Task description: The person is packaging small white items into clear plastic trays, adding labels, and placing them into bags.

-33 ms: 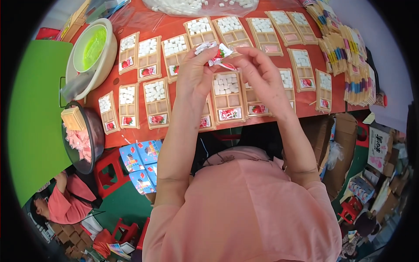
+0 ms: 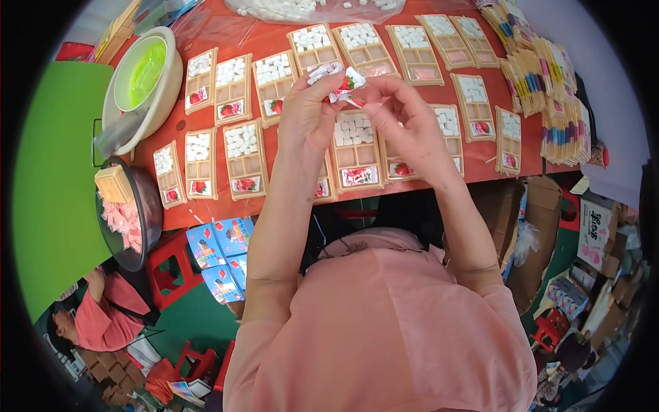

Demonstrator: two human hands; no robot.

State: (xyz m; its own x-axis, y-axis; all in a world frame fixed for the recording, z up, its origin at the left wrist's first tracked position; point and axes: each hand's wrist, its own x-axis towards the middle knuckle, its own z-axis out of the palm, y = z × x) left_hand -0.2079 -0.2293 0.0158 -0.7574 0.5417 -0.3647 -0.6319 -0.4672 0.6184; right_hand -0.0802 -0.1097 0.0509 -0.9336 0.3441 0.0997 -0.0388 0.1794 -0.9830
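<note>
In the head view, both hands are raised together over a red table (image 2: pixel 206 206). The left hand (image 2: pixel 305 117) and the right hand (image 2: pixel 405 120) meet at the fingertips and pinch a small bunch of white sachets with a red fruit picture (image 2: pixel 340 79); the sachets sit in the air between the two hands, above the table.

Directly under the hands lie rows of tan divided trays (image 2: pixel 357 154), many with white cubes in the top compartment and a red-printed sachet in the lowest. More trays run beyond the hands toward the far edge, where a clear bag of white cubes (image 2: pixel 302 8) rests. Right of the right hand stand stacks of bundled flat trays with coloured bands (image 2: pixel 556 89).

Well left of the left hand is a cream bowl holding a bright green dish (image 2: pixel 141 72), and nearer the person on that side a dark metal bowl of pink packets (image 2: pixel 127 220) with a tan block on top. A green surface (image 2: pixel 55 178) lies further left.

Below the table edge, left of the left forearm, are blue printed boxes (image 2: pixel 220 254) and red stools (image 2: pixel 168 264). Another person in a pink top (image 2: pixel 96 319) sits low at the left. Cardboard boxes (image 2: pixel 542 233) crowd the floor right of the right forearm.
</note>
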